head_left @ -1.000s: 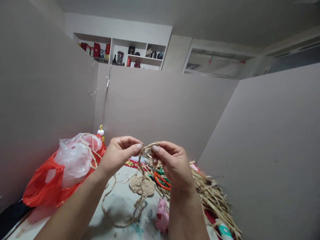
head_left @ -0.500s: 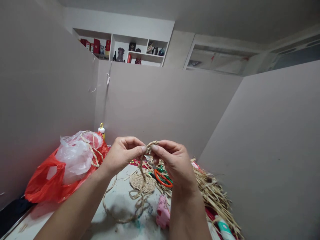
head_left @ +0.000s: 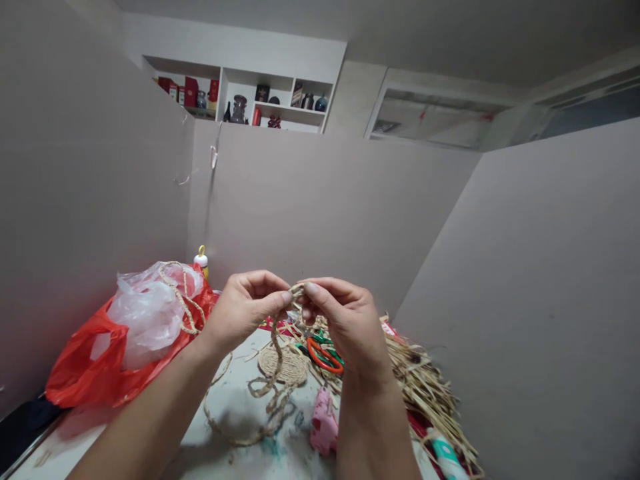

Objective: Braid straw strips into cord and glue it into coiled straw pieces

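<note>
A braided straw cord (head_left: 276, 347) hangs in a loose loop from my fingertips down over the white table (head_left: 240, 400). My left hand (head_left: 250, 303) pinches it between thumb and fingers. Close beside it, my right hand (head_left: 345, 313) grips the cord's small bent upper part, partly hidden by the fingers. Below the hands lies a round coiled straw mat (head_left: 284, 365). Orange-handled scissors (head_left: 324, 357) rest just left of my right wrist, and a pink glue gun (head_left: 324, 423) lies nearer to me.
On the left, a red plastic bag (head_left: 90, 360) holds clear plastic, with more braid (head_left: 185, 303) over it. Dry straw strands (head_left: 425, 387) pile up on the right, near a green and white tube (head_left: 447, 457). Grey partitions (head_left: 320, 207) surround the table.
My right hand's fingertips have moved slightly left, nearer to my left thumb, and cover more of the cord's end. The hanging cord has swung a little to the left.
</note>
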A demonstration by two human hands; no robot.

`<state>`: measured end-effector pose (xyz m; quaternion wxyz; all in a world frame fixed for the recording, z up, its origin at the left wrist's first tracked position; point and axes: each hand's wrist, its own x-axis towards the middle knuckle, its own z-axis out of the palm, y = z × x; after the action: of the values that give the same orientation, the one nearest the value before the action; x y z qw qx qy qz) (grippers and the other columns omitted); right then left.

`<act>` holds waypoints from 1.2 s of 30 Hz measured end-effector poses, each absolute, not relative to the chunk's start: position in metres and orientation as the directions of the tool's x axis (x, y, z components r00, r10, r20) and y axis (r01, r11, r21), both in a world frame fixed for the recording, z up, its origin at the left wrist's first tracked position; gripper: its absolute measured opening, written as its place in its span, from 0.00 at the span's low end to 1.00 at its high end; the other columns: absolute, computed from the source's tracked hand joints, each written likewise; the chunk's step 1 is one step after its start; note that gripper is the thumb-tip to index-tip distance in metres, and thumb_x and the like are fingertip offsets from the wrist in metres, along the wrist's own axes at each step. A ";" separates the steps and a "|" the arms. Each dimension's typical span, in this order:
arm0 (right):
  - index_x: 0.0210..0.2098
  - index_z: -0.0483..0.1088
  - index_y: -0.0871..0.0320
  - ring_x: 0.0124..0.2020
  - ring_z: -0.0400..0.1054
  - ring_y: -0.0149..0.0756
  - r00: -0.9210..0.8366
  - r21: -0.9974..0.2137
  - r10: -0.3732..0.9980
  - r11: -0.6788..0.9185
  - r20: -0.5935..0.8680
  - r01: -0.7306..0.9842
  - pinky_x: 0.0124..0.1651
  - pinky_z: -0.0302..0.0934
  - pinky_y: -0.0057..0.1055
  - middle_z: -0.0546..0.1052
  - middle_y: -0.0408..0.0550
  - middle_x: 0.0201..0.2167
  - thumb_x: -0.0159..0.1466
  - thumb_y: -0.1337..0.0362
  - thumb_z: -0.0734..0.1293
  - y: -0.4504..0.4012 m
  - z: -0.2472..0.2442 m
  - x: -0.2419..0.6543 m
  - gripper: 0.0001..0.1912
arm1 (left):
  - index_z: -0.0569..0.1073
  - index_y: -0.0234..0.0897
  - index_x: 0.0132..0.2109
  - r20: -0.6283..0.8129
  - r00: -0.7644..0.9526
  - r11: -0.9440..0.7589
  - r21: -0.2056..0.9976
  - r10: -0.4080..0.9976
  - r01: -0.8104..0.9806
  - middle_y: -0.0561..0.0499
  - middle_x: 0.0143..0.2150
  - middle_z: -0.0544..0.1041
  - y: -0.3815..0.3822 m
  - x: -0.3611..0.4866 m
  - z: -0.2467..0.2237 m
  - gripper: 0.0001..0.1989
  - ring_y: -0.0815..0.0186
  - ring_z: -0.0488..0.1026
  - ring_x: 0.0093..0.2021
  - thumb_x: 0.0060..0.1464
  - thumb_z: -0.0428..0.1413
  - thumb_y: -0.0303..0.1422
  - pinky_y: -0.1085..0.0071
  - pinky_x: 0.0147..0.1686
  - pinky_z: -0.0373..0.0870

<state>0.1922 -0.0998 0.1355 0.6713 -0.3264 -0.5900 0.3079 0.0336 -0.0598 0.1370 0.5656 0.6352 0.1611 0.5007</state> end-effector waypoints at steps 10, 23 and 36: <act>0.25 0.78 0.59 0.16 0.62 0.22 0.086 -0.845 0.882 0.468 0.462 -0.258 0.18 0.59 0.19 0.74 0.42 0.19 0.54 0.63 0.73 -0.100 0.137 0.189 0.06 | 0.80 0.34 0.30 0.465 0.489 -0.304 0.876 0.738 -0.375 0.52 0.26 0.79 -0.064 0.030 0.136 0.02 0.75 0.71 0.25 0.47 0.63 0.29 0.79 0.28 0.69; 0.31 0.80 0.53 0.18 0.62 0.24 -0.006 -0.844 0.867 0.483 0.498 -0.235 0.19 0.60 0.22 0.76 0.42 0.22 0.50 0.64 0.75 -0.104 0.141 0.191 0.08 | 0.79 0.33 0.30 0.472 0.485 -0.266 0.861 0.736 -0.434 0.52 0.23 0.76 -0.067 0.033 0.136 0.04 0.73 0.70 0.24 0.47 0.64 0.31 0.76 0.27 0.68; 0.29 0.80 0.53 0.18 0.63 0.25 -0.073 -0.834 0.849 0.493 0.523 -0.248 0.19 0.60 0.22 0.77 0.42 0.21 0.50 0.63 0.76 -0.107 0.139 0.201 0.05 | 0.77 0.34 0.30 0.439 0.564 -0.160 0.865 0.700 -0.475 0.52 0.26 0.77 -0.072 0.041 0.134 0.04 0.74 0.72 0.23 0.48 0.64 0.30 0.77 0.27 0.68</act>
<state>0.2011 -0.1070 0.1392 0.6315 -0.2547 -0.5896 0.4344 0.0412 -0.0723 0.1342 0.6415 0.6086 0.0923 0.4578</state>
